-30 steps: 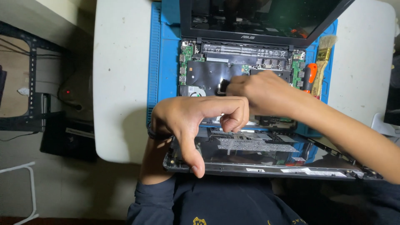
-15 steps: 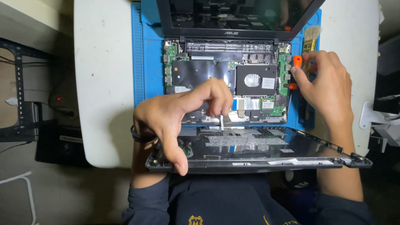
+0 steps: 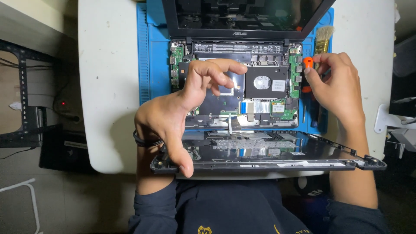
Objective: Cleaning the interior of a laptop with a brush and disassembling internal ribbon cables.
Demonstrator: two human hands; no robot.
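left hand [image 3: 173, 117] arched over opened laptop [image 3: 236, 93] | right hand [image 3: 336, 86] gripping orange-handled screwdriver [image 3: 307, 73]

The scene is lit from above, brightly on the white table [image 3: 108, 86], while the floor at the left is left dim. Faint glare is seen on the laptop screen [image 3: 242, 15]. Focus is sharp; slight bending is noticed at the edges.

A white table [image 3: 108, 86] carries a blue work mat [image 3: 154, 56] under an opened laptop [image 3: 242, 86].
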